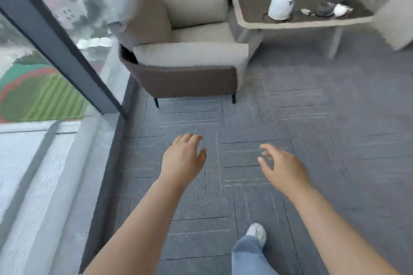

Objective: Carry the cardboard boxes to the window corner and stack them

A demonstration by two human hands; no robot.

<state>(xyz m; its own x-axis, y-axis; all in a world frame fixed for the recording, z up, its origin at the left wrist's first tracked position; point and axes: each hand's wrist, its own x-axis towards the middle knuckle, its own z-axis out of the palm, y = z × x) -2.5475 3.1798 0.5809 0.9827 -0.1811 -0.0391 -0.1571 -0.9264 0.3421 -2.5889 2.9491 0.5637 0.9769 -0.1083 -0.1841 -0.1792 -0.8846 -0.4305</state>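
Grey carpet (312,118) lies beneath the left hand (182,158) and right hand (282,167).

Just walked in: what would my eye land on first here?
Two empty hands, left hand and right hand, reach forward over the grey carpet, fingers relaxed. A tall window at the left looks down outside; a beige armchair stands ahead beside it, with a white kettle on the low table at upper right. No cardboard boxes show.
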